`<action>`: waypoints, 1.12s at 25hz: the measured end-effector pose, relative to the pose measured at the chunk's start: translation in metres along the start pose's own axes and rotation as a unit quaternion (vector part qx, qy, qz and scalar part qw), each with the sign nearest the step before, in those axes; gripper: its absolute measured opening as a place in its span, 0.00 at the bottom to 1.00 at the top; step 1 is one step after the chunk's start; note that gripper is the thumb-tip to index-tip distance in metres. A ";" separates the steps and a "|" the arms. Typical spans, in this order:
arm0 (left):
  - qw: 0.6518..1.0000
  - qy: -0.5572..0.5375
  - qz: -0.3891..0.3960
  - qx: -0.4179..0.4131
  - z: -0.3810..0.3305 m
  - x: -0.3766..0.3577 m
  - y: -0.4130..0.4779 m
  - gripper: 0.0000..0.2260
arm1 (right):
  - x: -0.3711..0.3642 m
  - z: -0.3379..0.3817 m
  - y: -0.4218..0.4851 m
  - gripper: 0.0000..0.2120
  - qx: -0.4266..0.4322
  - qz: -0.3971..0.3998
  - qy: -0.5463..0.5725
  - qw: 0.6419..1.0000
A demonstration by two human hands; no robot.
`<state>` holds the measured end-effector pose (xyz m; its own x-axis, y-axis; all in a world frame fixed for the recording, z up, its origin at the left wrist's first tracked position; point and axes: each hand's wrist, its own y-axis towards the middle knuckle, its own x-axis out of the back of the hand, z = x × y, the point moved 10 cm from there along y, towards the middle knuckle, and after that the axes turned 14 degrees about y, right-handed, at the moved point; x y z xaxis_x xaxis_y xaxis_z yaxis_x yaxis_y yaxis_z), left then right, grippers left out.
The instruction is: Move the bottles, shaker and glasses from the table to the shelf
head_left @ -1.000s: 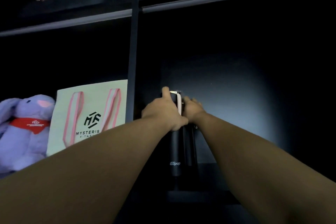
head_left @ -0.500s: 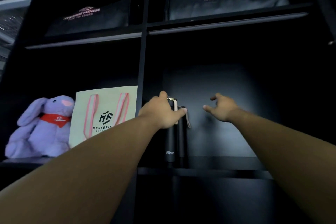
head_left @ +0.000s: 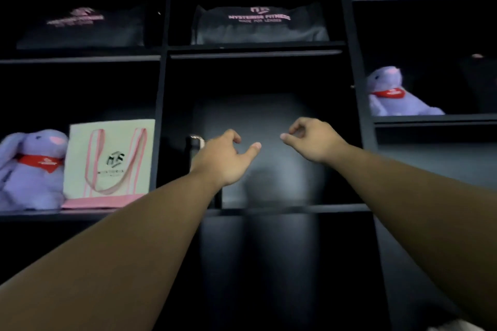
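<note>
Matte black shelf [head_left: 269, 208] holds slim cylindrical bottle [head_left: 194, 146]; both hands empty.

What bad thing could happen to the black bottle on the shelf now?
The left hand hangs open right in front of the black bottle, so pulling back carelessly might bump it over. The bottle stands near the front edge of the dark shelf, so a knock could tip it off. It is also hard to see there.
</note>
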<state>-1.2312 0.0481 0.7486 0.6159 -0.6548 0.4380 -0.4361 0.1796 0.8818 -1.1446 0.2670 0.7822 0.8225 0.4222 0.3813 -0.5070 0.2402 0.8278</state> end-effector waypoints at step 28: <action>0.757 -0.514 0.326 -0.239 -0.500 0.320 -0.578 0.29 | 0.561 0.285 -0.783 0.17 -0.382 -0.247 -0.385 0.803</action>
<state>-0.4537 0.1014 0.4666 -0.5704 -0.4940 0.6562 0.0102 0.7946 0.6071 -0.2126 0.0665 0.4656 0.7391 -0.4836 0.4689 0.1608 0.8026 0.5744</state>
